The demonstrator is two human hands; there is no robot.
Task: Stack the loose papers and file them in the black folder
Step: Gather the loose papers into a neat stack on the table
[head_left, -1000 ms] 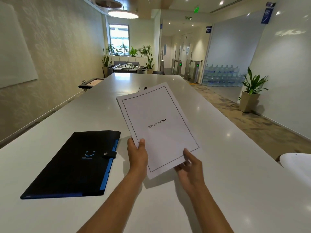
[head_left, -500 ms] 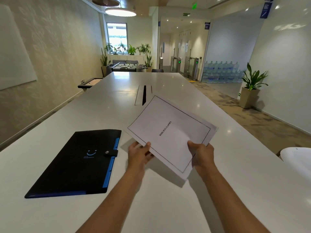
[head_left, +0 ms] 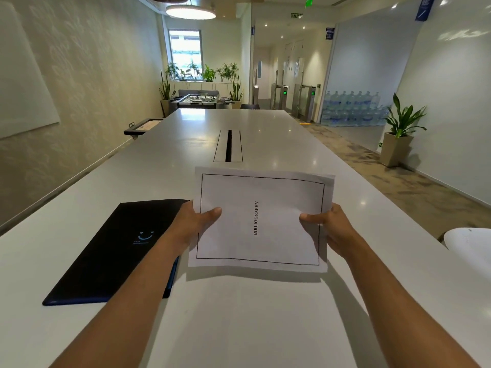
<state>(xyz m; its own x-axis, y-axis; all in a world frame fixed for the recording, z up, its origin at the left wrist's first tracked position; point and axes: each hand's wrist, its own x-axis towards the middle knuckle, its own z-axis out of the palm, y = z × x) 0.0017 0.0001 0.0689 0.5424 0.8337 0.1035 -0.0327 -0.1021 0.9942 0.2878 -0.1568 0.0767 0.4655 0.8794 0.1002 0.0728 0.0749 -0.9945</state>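
Head view: both hands gripping papers [head_left: 261, 221] above the desk [head_left: 239, 314], left hand [head_left: 195, 224] on the left edge, right hand [head_left: 330, 225] on the right. Black folder [head_left: 114, 251] closed, flat, left. Cable slot [head_left: 228, 146] beyond.

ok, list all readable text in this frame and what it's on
"BIBLIOGRAPHY": top sheet of the papers, running sideways, held by the left hand and right hand.
Black folder: blue smile logo; the small line under it is too small to read.
Green exit sign near the ceiling: blurred, unreadable.
Blue wall signs: unreadable.
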